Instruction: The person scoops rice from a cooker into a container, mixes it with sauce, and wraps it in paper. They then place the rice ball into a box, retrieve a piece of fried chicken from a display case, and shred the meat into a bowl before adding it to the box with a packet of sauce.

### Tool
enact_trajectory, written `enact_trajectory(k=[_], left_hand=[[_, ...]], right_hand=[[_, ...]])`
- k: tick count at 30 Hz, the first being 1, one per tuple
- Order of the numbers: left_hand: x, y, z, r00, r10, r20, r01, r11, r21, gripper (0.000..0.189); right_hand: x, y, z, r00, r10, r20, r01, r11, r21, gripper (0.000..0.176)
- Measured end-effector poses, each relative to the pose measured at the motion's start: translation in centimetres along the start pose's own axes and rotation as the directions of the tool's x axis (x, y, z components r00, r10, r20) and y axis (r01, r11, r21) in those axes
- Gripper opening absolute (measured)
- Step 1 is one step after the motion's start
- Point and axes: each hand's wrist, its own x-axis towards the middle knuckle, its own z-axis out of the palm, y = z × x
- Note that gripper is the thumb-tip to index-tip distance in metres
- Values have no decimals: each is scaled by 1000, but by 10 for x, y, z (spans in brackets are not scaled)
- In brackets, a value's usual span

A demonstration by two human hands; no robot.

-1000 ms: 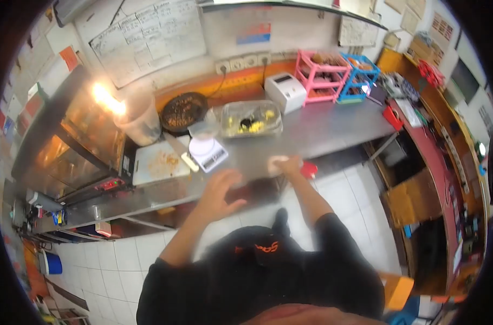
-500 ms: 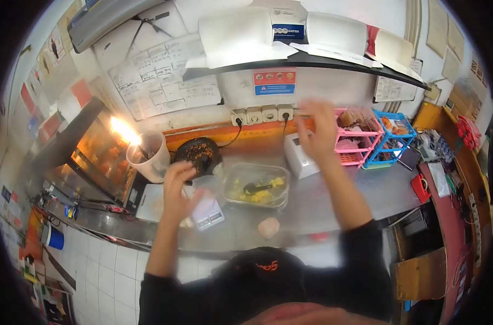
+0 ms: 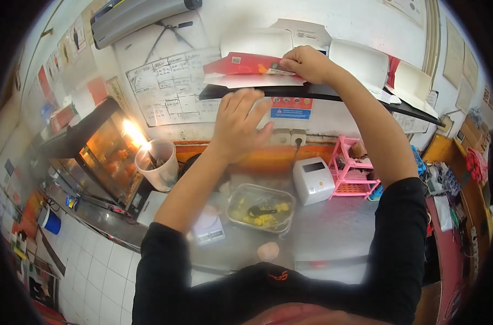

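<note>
My right hand is raised to the black wall shelf. Its thumb and fingers pinch the edge of a red and white cardboard food box, whose flaps are open. Just below the shelf's front edge, my left hand holds nothing, its fingers apart. More white open cardboard boxes stand along the shelf. Beneath my hands, a clear plastic container on the metal counter has yellow food bits and a black scoop in it.
A white kitchen scale and a pale round lump are near the container. The label printer and pink rack stand right. Left are a white bucket and a lit food warmer.
Both hands have risen from above the counter towards the shelf. My right hand has taken hold of a box there, which now shows its red side. The view has tilted upwards.
</note>
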Motion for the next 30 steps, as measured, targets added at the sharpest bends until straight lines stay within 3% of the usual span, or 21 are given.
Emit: enact_trajectory(k=[2,4,6,8,10,11,12,13,14,15,16,18,20,21,22,23,25,26,28,29,30], left_hand=[[11,-4,11,998,-52,-25,53,997,64,47],[10,-12,27,987,-148,65,144,987,72,55],[10,-9,26,985,-159,70,153,985,80,56],[11,-8,24,985,-154,81,147,986,82,58],[10,-7,20,946,-228,232,199,969,145,62],[9,-5,18,891,-299,343,251,952,177,61],[-9,-12,29,937,-254,241,212,959,187,62],[-63,-36,63,869,-388,306,446,882,-150,61],[-106,-49,93,771,-476,423,633,637,-439,60],[-106,-36,102,765,-458,453,640,620,-454,60],[-154,-36,52,746,-366,556,615,698,-366,61],[-200,50,18,634,-175,753,493,842,-220,62],[-219,110,-4,431,-11,902,301,944,-132,64],[-242,129,-1,453,43,890,377,896,-235,62],[-262,152,5,486,83,870,447,831,-329,60],[-254,168,2,256,117,960,563,789,-246,71],[-269,191,8,230,90,969,607,765,-215,72],[-282,200,11,220,48,974,643,744,-182,73],[-322,214,22,251,35,967,639,744,-193,79],[-336,219,28,243,13,970,645,745,-172,83],[-343,223,30,234,-5,972,648,746,-153,86]], right_hand=[[1,-3,4,925,-325,-197,275,929,-247,31],[-2,-10,14,933,-301,-196,242,930,-276,27],[-8,-23,25,864,-476,-167,320,773,-547,21],[-28,-43,29,895,-421,-145,271,773,-574,15],[-53,-58,33,739,-661,-128,376,563,-736,10],[-72,-66,36,703,-685,-191,341,560,-755,9],[-94,-75,41,666,-702,-251,302,562,-770,10],[-119,-83,43,604,-725,-333,265,576,-774,12],[-145,-87,45,538,-739,-405,226,589,-775,13],[-175,-86,49,561,-714,-418,232,621,-749,14],[-206,-83,54,588,-682,-436,234,659,-715,16],[-264,-73,78,697,-533,-479,237,802,-548,14],[-321,-54,129,804,-225,-550,43,945,-324,12],[-347,-48,158,845,67,-531,-192,964,-183,12],[-371,-41,185,813,344,-469,-420,905,-65,12],[-389,-29,208,811,365,-458,-435,899,-54,12],[-423,-8,253,458,835,-305,-834,522,177,11],[-440,6,274,448,844,-296,-842,509,178,11],[-466,36,309,287,895,-341,-883,385,268,20],[-465,41,321,103,964,-243,-738,239,632,27],[-461,45,333,-39,996,-81,-460,54,886,35]])
